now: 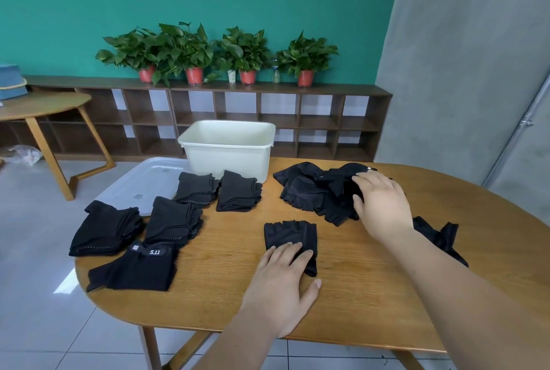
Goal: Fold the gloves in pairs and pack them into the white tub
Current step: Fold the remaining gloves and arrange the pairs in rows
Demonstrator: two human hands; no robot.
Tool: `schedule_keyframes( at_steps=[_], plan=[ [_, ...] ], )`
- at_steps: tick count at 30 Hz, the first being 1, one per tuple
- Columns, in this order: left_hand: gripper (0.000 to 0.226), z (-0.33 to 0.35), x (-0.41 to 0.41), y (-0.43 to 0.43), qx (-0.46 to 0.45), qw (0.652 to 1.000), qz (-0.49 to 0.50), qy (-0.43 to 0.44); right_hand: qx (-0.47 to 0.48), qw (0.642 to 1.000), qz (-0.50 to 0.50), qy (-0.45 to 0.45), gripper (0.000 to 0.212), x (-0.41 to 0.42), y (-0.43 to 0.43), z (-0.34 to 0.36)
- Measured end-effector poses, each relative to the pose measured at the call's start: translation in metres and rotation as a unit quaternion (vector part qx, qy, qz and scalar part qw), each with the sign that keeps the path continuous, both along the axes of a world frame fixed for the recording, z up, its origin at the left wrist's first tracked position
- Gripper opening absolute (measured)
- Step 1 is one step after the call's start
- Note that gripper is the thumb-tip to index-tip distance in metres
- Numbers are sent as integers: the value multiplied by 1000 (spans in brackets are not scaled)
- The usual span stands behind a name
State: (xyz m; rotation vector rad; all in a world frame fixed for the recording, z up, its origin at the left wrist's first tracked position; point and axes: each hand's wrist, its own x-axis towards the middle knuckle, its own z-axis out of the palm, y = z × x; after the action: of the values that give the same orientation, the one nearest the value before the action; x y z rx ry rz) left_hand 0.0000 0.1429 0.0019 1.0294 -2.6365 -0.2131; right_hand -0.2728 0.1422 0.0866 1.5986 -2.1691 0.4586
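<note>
One fingerless glove (pixel 290 231) lies flat mid-table, its finger ends pointing toward the white tub (pixel 226 155) at the far edge. The left hand (pixel 282 277) presses its near end, fingers straight. The loose pile (pixel 312 191) lies right of and beyond it, under the right hand (pixel 382 206), whose fingers curve over it; whether a glove is pinched cannot be told. A mate would likely travel leftward and nearer.

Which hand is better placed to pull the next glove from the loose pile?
Right. The right hand is on the loose pile, fingers and thumb curled around part of it. The left hand lies flat, pinning the single glove nearer the front edge, apart from the pile.
</note>
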Motion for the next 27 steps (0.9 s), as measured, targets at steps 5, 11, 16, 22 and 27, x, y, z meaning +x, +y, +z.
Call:
schedule_keyframes(
  at_steps=[5, 11, 16, 22, 27],
  plan=[
    [65, 2, 2, 2, 3, 1000, 10, 4, -138, 986, 58, -74, 19, 11, 30, 52],
    [62, 3, 4, 5, -3, 1000, 21, 18, -58, 940, 141, -304, 23, 10, 49, 94],
    [59, 6, 7, 9, -3, 999, 23, 21, 151, 952, 74, -256, 39, -10, 52, 50],
    [57, 7, 6, 8, -2, 999, 25, 31, 65, 991, -42, -108, 35, 28, 82, -18],
    [55, 8, 6, 10, -12, 999, 25, 39, 125, 986, -5, -113, 45, 72, 98, -67]
  ],
)
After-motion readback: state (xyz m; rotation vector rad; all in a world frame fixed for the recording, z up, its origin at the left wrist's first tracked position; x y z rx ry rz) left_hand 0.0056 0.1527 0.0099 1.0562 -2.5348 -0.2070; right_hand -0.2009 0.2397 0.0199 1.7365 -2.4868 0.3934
